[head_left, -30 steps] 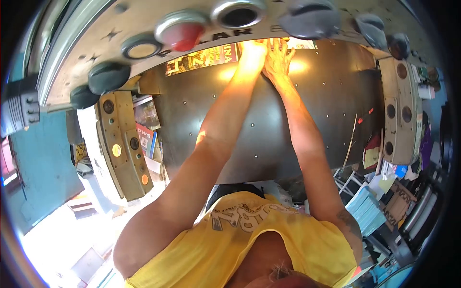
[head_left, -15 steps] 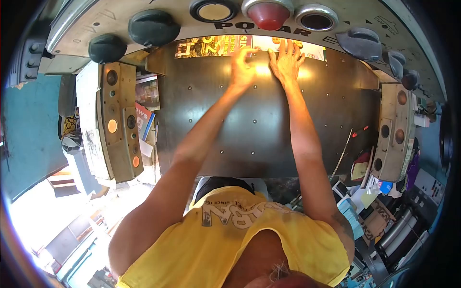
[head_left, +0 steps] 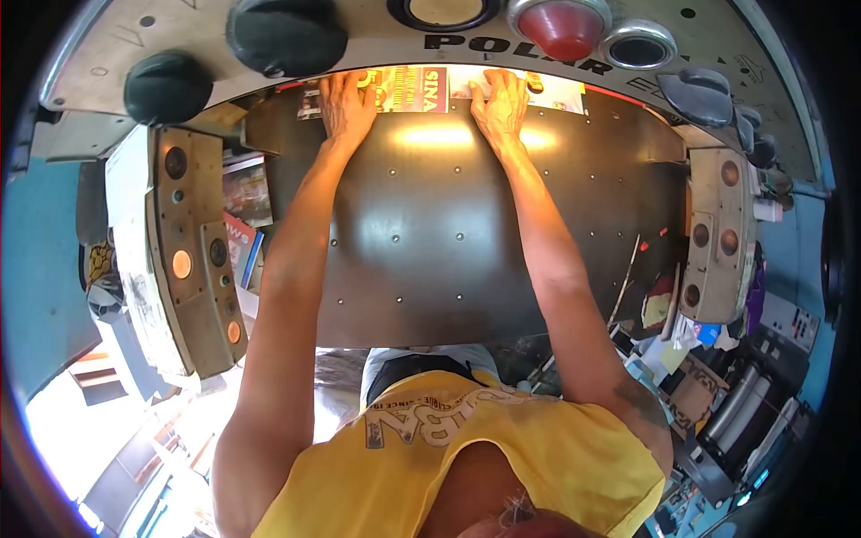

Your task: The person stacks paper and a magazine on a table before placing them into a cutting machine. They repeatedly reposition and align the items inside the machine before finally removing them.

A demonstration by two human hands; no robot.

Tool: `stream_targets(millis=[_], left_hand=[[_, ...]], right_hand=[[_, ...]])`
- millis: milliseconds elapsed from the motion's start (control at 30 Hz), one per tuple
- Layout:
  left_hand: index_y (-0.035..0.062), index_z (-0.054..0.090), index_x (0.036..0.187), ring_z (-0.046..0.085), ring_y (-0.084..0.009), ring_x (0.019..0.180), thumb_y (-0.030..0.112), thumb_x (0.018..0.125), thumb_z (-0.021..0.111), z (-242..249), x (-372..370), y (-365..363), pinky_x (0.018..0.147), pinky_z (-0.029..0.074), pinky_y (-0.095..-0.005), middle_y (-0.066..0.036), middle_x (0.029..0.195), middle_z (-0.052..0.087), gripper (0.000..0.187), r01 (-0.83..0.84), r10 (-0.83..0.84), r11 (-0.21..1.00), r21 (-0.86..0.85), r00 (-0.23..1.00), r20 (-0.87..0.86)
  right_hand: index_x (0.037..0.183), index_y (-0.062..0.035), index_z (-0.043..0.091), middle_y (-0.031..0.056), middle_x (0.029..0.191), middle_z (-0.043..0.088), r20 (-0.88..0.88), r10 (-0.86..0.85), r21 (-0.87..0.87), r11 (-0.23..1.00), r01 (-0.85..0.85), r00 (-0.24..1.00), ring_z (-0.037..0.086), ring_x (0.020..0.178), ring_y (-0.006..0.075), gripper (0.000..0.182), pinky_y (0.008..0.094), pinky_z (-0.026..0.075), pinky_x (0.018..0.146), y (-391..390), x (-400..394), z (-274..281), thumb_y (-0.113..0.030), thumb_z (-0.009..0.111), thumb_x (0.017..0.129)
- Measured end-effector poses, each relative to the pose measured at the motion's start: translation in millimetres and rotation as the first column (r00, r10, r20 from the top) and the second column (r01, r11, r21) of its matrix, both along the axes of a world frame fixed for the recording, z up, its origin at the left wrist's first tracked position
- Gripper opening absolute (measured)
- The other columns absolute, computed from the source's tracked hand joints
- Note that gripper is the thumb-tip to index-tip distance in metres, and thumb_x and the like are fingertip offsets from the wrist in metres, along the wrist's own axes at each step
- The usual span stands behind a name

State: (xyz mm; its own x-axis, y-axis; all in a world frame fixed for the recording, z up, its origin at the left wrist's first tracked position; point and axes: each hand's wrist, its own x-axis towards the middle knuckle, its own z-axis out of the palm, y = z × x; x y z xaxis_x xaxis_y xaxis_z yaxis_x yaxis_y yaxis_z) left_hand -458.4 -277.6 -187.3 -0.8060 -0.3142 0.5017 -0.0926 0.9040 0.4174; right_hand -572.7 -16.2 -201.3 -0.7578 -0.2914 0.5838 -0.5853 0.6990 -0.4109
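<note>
A printed paper piece (head_left: pixel 417 92) with yellow and red areas and large lettering lies at the far edge of the dark metal table (head_left: pixel 421 269), partly under the machine's front panel. My left hand (head_left: pixel 348 112) rests on its left part, fingers stretched forward. Over to the right, my right hand (head_left: pixel 502 112) lies on the paler part of the print with its fingers apart. Both palms face down, and some fingertips disappear beneath the panel's lower edge.
Above the hands runs a panel (head_left: pixel 574 67) marked POLAR, with dark knobs and a red button (head_left: pixel 561 29). Control boxes stand at the left (head_left: pixel 193 260) and right (head_left: pixel 717 235) of the table. A thin rod (head_left: pixel 625 280) and a red-handled tool (head_left: pixel 655 242) lie at the right.
My left hand, raised and blurred near the middle before, has moved left and come down onto the print's left part. My right hand stays on the print. The head view has shifted slightly.
</note>
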Motion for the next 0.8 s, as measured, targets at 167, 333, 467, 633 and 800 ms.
stream_targets(millis=[167,333,467,633,800], left_hand=[[0.0023,0.065,0.113,0.057,-0.0374,0.116,0.010,0.084,0.067,16,-5,56,0.101,0.046,-0.0479,-0.015,0.120,0.062,0.031,0.460,-0.460,0.887,-0.033,0.888,0.009],[0.0017,0.060,0.129,0.048,-0.0367,0.133,0.017,0.092,0.060,9,-47,112,0.111,0.037,-0.0521,-0.019,0.142,0.053,0.040,0.458,-0.457,0.886,-0.072,0.889,0.035],[0.0020,0.056,0.135,0.041,-0.0346,0.142,0.014,0.094,0.056,5,-56,117,0.117,0.030,-0.0541,-0.019,0.152,0.045,0.044,0.435,-0.419,0.899,-0.049,0.887,0.194],[0.0030,0.054,0.139,0.033,-0.0313,0.149,0.015,0.095,0.053,-3,-53,114,0.120,0.025,-0.0586,-0.015,0.158,0.040,0.045,0.434,-0.406,0.897,-0.079,0.882,0.240],[0.0045,0.054,0.139,0.033,-0.0305,0.149,0.017,0.096,0.052,-1,-53,117,0.120,0.023,-0.0604,-0.012,0.159,0.039,0.045,0.428,-0.397,0.901,-0.075,0.881,0.257]], right_hand=[[0.133,-0.0068,0.059,0.0150,0.146,0.049,0.082,-0.121,0.138,0.984,0.109,0.989,0.042,0.136,0.0379,0.058,0.0620,0.029,0.113,47,3,4,-0.039,0.072,0.087],[0.148,-0.0144,0.051,0.0141,0.160,0.037,0.143,-0.161,0.411,0.907,0.089,0.977,0.029,0.148,0.0394,0.063,0.0666,0.017,0.119,57,11,3,-0.051,0.056,0.097],[0.150,-0.0146,0.050,0.0137,0.162,0.035,0.165,-0.178,0.438,0.894,0.090,0.970,0.027,0.150,0.0394,0.065,0.0667,0.016,0.120,57,21,5,-0.053,0.054,0.097],[0.151,-0.0145,0.047,0.0133,0.162,0.035,0.180,-0.198,0.448,0.888,0.099,0.963,0.026,0.150,0.0406,0.066,0.0663,0.014,0.120,55,27,7,-0.054,0.053,0.098],[0.151,-0.0136,0.048,0.0126,0.161,0.037,0.131,-0.204,0.466,0.876,0.121,0.970,0.029,0.149,0.0383,0.066,0.0666,0.019,0.119,55,30,9,-0.053,0.053,0.099]])
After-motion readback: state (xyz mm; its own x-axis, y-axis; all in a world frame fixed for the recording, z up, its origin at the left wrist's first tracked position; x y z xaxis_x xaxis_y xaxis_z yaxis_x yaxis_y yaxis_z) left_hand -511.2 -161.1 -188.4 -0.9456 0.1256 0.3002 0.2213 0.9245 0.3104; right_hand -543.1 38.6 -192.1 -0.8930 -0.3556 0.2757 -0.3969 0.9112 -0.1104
